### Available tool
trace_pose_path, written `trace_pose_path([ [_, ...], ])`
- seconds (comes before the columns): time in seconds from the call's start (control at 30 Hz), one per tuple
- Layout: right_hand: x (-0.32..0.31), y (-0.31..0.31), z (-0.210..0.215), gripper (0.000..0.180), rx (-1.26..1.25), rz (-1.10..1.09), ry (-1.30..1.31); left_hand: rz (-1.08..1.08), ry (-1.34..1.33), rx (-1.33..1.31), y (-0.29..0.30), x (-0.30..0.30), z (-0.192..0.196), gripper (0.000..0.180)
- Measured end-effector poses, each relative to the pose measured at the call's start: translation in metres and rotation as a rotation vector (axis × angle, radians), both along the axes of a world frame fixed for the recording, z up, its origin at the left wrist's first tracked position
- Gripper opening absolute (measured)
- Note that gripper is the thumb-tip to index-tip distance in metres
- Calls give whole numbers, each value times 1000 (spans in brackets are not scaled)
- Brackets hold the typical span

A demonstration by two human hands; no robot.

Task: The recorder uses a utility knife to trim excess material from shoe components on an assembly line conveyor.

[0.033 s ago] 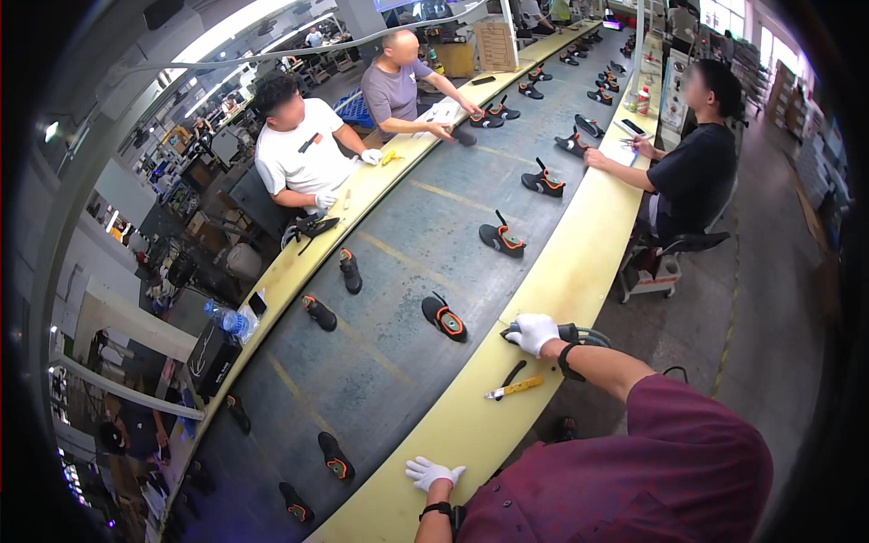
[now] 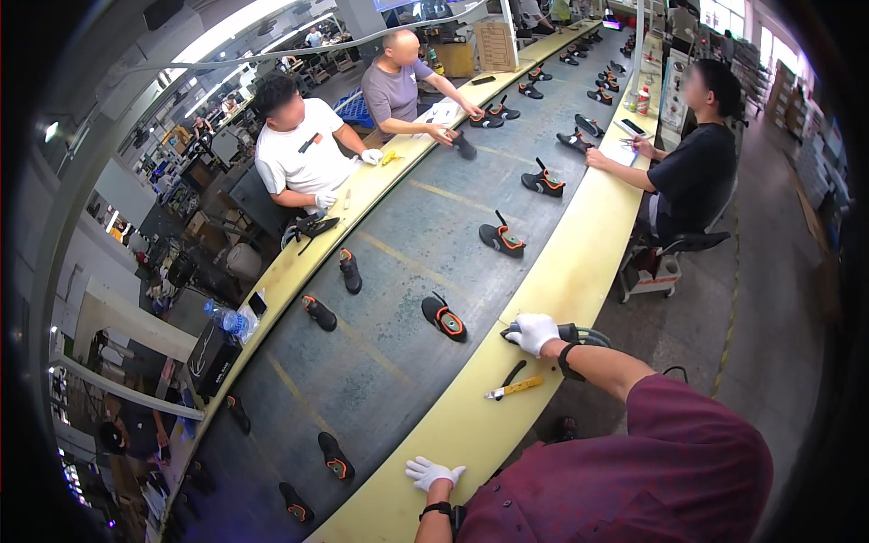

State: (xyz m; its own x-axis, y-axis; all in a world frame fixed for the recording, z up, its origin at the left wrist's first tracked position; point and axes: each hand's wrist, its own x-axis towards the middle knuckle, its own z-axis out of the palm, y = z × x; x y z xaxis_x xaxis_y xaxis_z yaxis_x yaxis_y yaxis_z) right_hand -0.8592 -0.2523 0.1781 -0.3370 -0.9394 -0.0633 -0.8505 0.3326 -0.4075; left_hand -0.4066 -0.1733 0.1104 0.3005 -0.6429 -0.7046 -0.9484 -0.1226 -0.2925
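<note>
My left hand [image 2: 434, 473], in a white glove, lies flat on the yellow ledge with its fingers spread and nothing in it. My right hand [image 2: 536, 335], also gloved, is closed over a dark handheld tool [image 2: 567, 333] farther along the ledge. Cables or hoses trail from that tool's right end, and its exact kind is hidden under my glove. Just below it lie a yellow utility knife [image 2: 518, 387] and a thin black strip [image 2: 512, 372]. The nearest shoe [image 2: 444, 319], black with an orange-edged opening, rests on the grey conveyor belt left of my right hand.
Several black shoes stand along the conveyor belt [image 2: 398, 308]. Across it, a person in white [image 2: 303, 149] and a person in purple [image 2: 398, 90] sit at the far ledge. A person in black [image 2: 701, 163] sits on my side, writing. A water bottle [image 2: 228, 319] lies opposite.
Across the belt, the person in purple has raised a dark shoe a little with one hand. Both my hands stay in place.
</note>
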Motion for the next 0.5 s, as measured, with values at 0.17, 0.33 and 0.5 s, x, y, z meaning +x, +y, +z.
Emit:
trace_pose_path([
  [0.17,-3,0,3,39,-3,5,11,3,6,2,0,-3,1,154],
  [0.33,-6,-1,10,42,43,-4,-11,10,6,9,-1,-8,3,153],
  [0.5,-11,-1,14,43,39,2,8,1,2,4,-1,-12,4,154],
])
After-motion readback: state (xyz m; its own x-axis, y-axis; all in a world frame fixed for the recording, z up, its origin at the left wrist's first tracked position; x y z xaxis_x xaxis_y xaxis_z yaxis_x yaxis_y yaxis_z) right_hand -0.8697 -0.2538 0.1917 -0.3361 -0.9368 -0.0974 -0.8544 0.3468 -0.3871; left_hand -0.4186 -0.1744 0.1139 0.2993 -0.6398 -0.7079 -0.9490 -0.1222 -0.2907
